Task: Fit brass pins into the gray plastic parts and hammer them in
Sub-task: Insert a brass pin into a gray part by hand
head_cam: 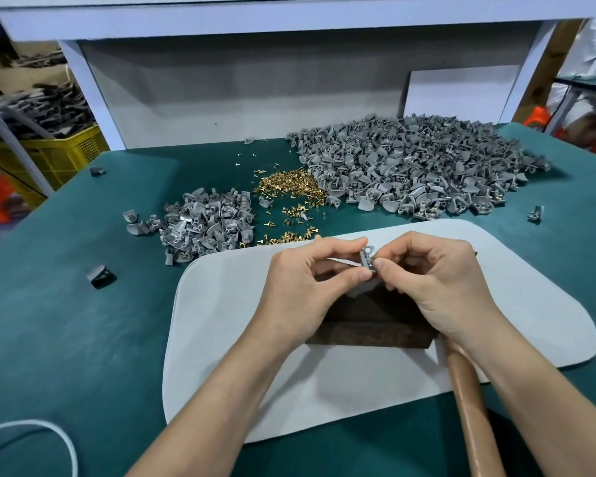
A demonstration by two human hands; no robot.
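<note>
A teal tabletop (66,321) lies under soft, even light. At 12 o'clock a gray back panel (255,98) rises beneath a white shelf (289,15) carried on white posts (83,94). At 1 o'clock a white board (461,94) stands against the panel. At 10 o'clock, off the tabletop, sits a yellow crate (62,149).

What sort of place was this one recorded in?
Most likely a small factory assembly bench: a pile of identical gray plastic parts, a heap of brass pins on the green table, and a yellow crate piled with parts.
</note>
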